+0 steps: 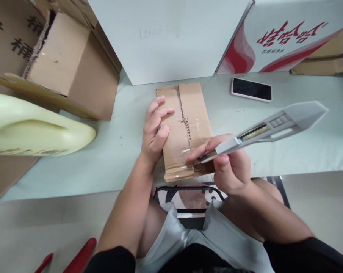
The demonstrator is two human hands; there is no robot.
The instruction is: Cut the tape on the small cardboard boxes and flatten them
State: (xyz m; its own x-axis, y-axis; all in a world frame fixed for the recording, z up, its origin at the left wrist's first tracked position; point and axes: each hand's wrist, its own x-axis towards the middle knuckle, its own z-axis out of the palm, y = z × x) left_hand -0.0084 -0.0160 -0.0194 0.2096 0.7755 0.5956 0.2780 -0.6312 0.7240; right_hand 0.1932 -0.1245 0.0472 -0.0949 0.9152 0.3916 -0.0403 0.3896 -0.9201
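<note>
A small brown cardboard box [174, 140] lies on the table in front of me, with a ragged seam and bits of clear tape along its top. My left hand [157, 129] grips the box's left side, fingers over the top face. In my right hand [231, 167] is a grey box cutter [262, 131], its wide end pointing up and to the right. The cutter's front end is at the near right part of the box, where my fingers partly hide it; I cannot tell whether the blade is cutting in.
A pale yellow jug [40, 129] and open cardboard cartons [86, 72] stand at the left. Behind are a white box [171, 41] and a red-and-white carton [273, 45]. A phone [251, 90] lies at the right. A panda-print bag [188, 197] is below the table edge.
</note>
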